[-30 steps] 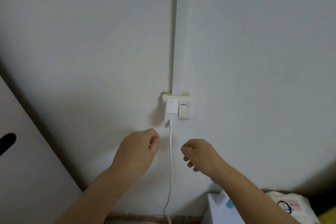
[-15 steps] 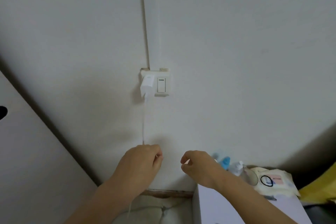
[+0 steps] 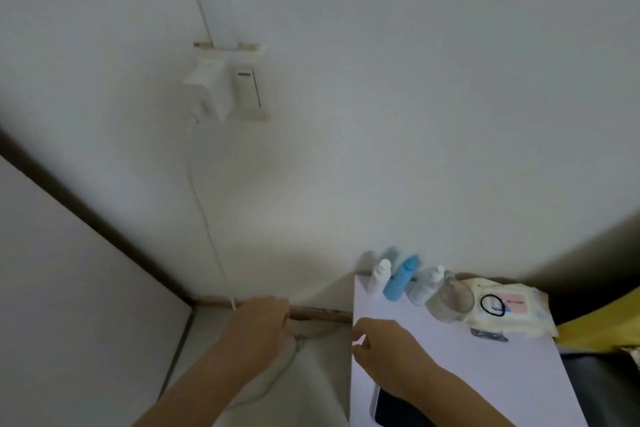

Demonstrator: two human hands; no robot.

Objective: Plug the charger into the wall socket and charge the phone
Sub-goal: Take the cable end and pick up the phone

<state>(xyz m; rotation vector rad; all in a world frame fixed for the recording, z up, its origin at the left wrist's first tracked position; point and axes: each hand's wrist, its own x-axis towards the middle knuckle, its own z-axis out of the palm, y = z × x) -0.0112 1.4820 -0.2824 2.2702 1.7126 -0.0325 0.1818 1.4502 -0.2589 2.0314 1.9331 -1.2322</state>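
Observation:
The white charger (image 3: 204,90) sits plugged into the wall socket (image 3: 242,94), which is blurred, high on the wall. Its thin white cable (image 3: 207,218) hangs down the wall and runs into my left hand (image 3: 259,326), which is closed around it near the skirting board. Below that hand the cable loops on across the floor. My right hand (image 3: 381,347) hovers at the left edge of the white table (image 3: 485,374), fingers curled with nothing visible in them. The dark phone (image 3: 391,409) lies on the table, mostly hidden under my right forearm.
At the back of the table stand a white bottle (image 3: 379,276), a blue bottle (image 3: 401,277), a clear bottle (image 3: 426,284) and a glass (image 3: 450,298). A pack of wipes (image 3: 509,308) carries a black hair tie. A white cabinet side (image 3: 69,288) is on the left.
The view has tilted down, so the socket sits higher and the table has come into sight. Both hands have slid down along the cable, from just under the charger to near the floor.

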